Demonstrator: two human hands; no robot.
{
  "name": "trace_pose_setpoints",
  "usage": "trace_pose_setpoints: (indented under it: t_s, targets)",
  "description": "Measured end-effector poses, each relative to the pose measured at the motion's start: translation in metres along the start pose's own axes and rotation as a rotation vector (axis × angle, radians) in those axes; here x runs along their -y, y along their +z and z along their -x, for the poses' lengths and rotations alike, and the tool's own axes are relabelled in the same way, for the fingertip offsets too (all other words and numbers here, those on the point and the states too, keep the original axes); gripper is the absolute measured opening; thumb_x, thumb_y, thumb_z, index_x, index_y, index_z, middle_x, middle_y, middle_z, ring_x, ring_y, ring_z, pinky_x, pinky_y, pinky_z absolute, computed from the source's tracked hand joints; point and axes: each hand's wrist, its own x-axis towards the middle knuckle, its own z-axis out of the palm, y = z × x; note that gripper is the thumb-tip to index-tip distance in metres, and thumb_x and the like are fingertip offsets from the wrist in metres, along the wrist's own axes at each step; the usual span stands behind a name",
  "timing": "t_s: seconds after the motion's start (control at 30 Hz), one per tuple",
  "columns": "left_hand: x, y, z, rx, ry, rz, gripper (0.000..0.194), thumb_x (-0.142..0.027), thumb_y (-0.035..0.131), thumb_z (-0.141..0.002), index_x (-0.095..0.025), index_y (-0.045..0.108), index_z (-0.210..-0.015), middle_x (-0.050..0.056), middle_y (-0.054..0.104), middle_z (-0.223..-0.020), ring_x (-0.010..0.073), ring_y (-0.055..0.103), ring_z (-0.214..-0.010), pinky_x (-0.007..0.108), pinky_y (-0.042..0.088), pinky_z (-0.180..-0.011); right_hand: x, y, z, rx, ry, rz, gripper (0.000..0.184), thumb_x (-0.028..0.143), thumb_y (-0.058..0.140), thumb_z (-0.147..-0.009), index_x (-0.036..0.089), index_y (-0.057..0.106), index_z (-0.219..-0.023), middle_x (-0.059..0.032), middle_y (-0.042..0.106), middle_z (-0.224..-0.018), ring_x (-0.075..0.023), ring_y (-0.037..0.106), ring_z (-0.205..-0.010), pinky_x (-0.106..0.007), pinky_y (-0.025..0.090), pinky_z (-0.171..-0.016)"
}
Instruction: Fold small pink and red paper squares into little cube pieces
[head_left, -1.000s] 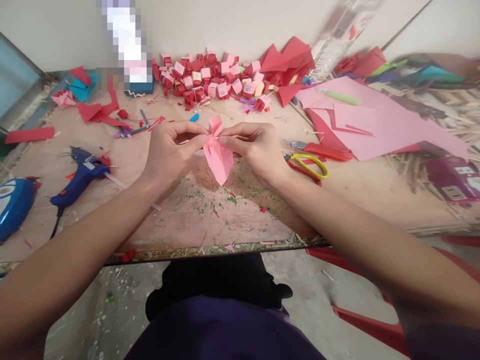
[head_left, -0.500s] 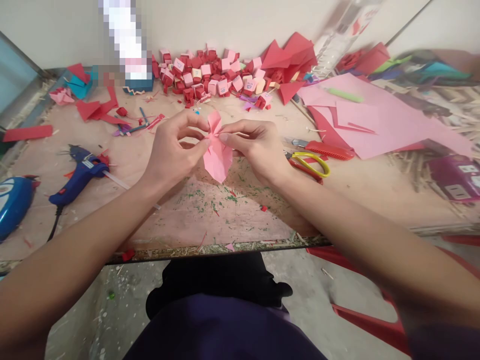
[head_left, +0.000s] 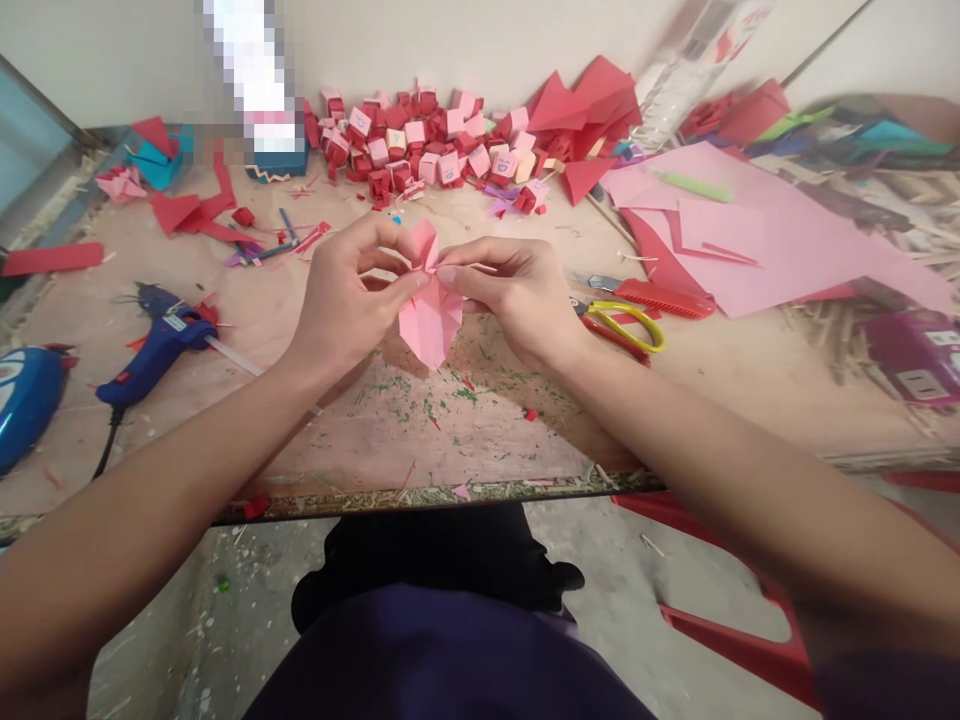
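Observation:
A folded pink paper piece (head_left: 431, 325) is held up over the middle of the table, creased, pinched narrow near its top and flaring out below. My left hand (head_left: 349, 290) pinches its narrow part from the left between thumb and fingers. From the right, my right hand (head_left: 517, 285) grips the same narrow part with thumb and forefinger. The thumbs almost meet there, and the fingertips hide part of the folds. Scissors with yellow and red handles (head_left: 626, 328) lie just right of my right hand, beside a red-handled cutter (head_left: 664, 297).
A blue glue gun (head_left: 154, 345) lies at left, near a blue rounded object (head_left: 30, 405). Small red and pink paper cubes (head_left: 427, 140) are heaped at the back. Pink paper sheets (head_left: 810, 235) spread at right, with a green pen (head_left: 697, 185) on them. Green scraps litter the table (head_left: 352, 450).
The pink paper's lower part has swung slightly left and its folds are angled differently. Both hands keep their pinch in nearly the same place.

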Motion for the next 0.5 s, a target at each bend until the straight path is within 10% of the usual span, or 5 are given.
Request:
trace_pose_setpoints:
  t_s: [0.5]
  targets:
    - [-0.0055, -0.0022, 0.0013, 0.001, -0.022, -0.082, 0.023, -0.033, 0.089, -0.085, -0.026, 0.068, -0.087, 0.001, 0.075, -0.094, 0.0201, 0.076, -0.084, 0.031, 0.061, -0.065, 0.0013, -0.0015, -0.0004, 0.023, -0.125, 0.196, 0.011, 0.03, 0.084, -0.087, 0.02, 0.084, -0.088, -0.0065, 0.083, -0.097, -0.0218, 0.075, -0.089, -0.036, 0.066, -0.08]
